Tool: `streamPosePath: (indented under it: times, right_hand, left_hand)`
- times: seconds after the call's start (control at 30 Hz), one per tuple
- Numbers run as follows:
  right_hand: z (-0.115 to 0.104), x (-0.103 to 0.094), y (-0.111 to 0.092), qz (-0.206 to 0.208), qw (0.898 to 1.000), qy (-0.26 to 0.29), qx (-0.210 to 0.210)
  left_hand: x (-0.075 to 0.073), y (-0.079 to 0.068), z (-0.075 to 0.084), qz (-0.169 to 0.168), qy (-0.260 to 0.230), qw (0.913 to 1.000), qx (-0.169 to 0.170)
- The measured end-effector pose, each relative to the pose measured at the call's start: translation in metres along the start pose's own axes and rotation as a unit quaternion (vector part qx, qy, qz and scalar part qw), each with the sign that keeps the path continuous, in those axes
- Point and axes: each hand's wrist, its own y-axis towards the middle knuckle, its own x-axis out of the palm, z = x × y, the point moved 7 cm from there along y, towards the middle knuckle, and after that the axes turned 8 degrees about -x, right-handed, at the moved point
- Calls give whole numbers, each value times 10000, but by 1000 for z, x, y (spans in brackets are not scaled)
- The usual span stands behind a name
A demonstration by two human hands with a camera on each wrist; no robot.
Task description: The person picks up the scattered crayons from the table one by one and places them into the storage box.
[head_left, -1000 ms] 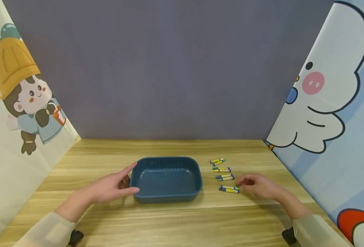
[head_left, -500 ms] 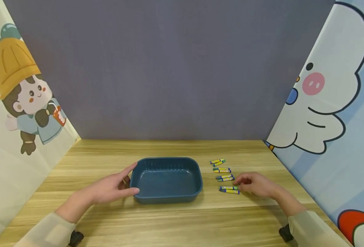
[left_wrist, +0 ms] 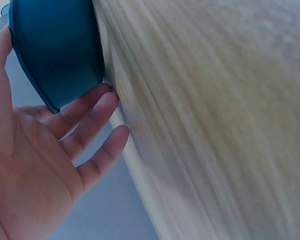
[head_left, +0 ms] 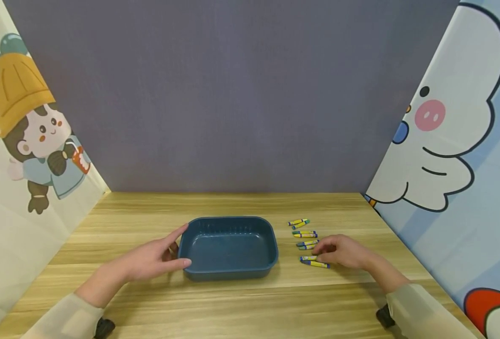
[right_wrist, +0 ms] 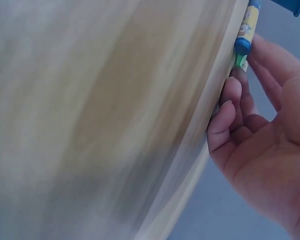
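Observation:
A dark blue rectangular dish (head_left: 229, 274) stands upright on the wooden table, with nothing in it. At its left end my left hand (head_left: 150, 259) rests, thumb and forefinger spread and touching the rim. The left wrist view shows the other fingers lying loosely by the outer wall (left_wrist: 57, 55). My right hand (head_left: 345, 253) pinches the green-tipped end of a yellow-and-blue crayon (head_left: 307, 258) in the nearest pair. That end is partly hidden by the fingers, but its green tip (right_wrist: 240, 60) shows in the right wrist view. The dark-tipped crayon (head_left: 318, 264) lies just in front.
More crayons lie in pairs behind: one pair (head_left: 308, 244) partly covered by the right fingertips, another (head_left: 305, 234) and the farthest (head_left: 298, 222). A grey panel (head_left: 237, 103) stands at the table's back. Printed cartoon walls (head_left: 449, 179) flank both sides.
My right hand has moved left, and the green-tipped crayon has slid left with it past its dark-tipped neighbour. The left hand and the dish hold still.

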Motion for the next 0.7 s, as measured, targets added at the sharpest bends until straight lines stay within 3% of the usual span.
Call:
streamPosePath:
  times: [0.33,0.7]
  right_hand:
    - [-3,4,6,-18,9999,111,-39]
    - [-4,1,4,309,9994,130,-96]
  left_hand:
    - [4,0,-4,38,1,10000,-29]
    - [5,0,-5,-80,-80,9998,-133]
